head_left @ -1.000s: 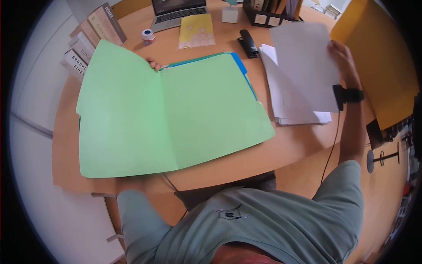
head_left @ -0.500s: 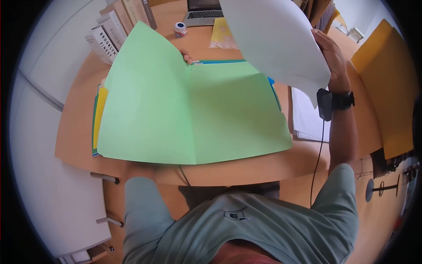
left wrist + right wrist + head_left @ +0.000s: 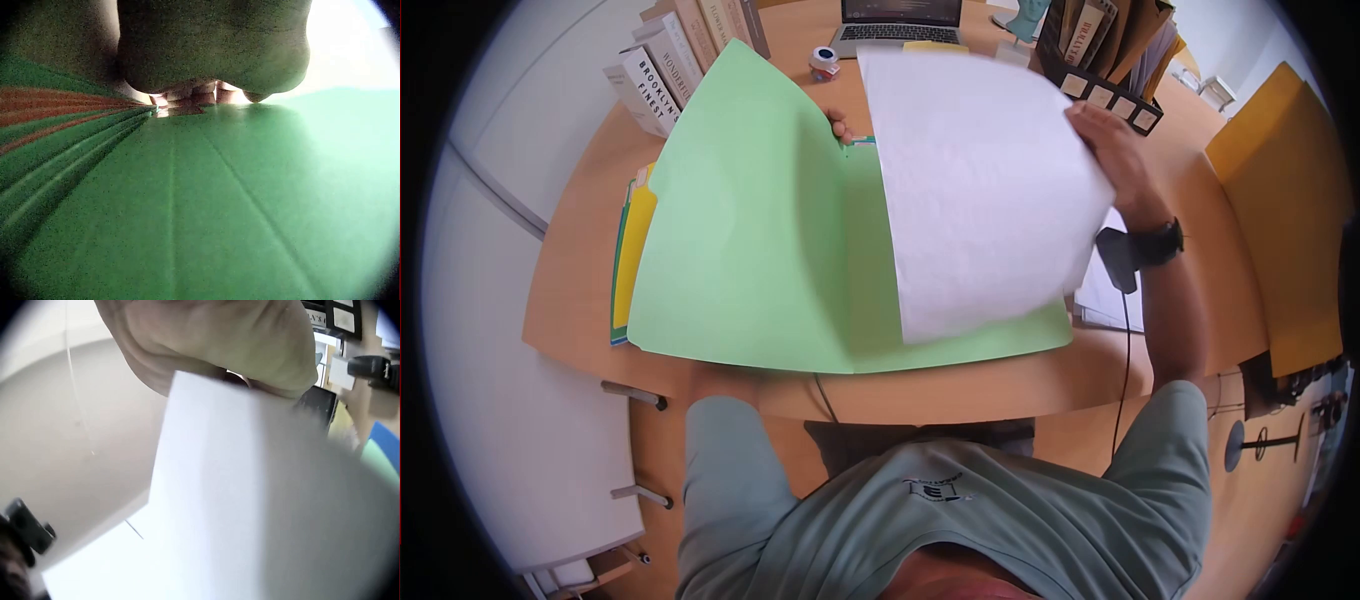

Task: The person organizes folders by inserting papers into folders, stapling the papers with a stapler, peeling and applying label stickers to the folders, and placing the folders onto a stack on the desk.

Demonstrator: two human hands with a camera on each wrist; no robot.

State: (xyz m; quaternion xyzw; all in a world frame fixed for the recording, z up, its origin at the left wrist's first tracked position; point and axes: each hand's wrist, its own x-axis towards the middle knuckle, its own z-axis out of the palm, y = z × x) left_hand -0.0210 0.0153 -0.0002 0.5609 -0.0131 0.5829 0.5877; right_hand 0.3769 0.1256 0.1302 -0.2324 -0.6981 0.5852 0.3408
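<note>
A light green file folder (image 3: 740,230) stands opened over the desk, its left flap raised. My left hand (image 3: 838,125) grips it at the top near the fold; only a few fingertips show above the edge. In the left wrist view the same hand (image 3: 215,47) is dark and close against the green folder (image 3: 187,200). With its thumb and fingers, my right hand (image 3: 1112,150) holds a white paper sheet (image 3: 980,200) by the right edge. This sheet hangs curved over the folder's right half. Yellow and green folders (image 3: 636,240) stick out behind the left flap.
More white papers (image 3: 1115,300) lie right of the folder. Books (image 3: 655,85) stand at the back left, near a small round red-and-white item (image 3: 824,66). A laptop (image 3: 900,36) and a black file organizer (image 3: 1105,95) stand at the back. A black stapler (image 3: 372,367) shows in the right wrist view.
My right hand has lifted the sheet off the papers on the right and swung it left over the opened folder. The left hand keeps its grip on the folder's top.
</note>
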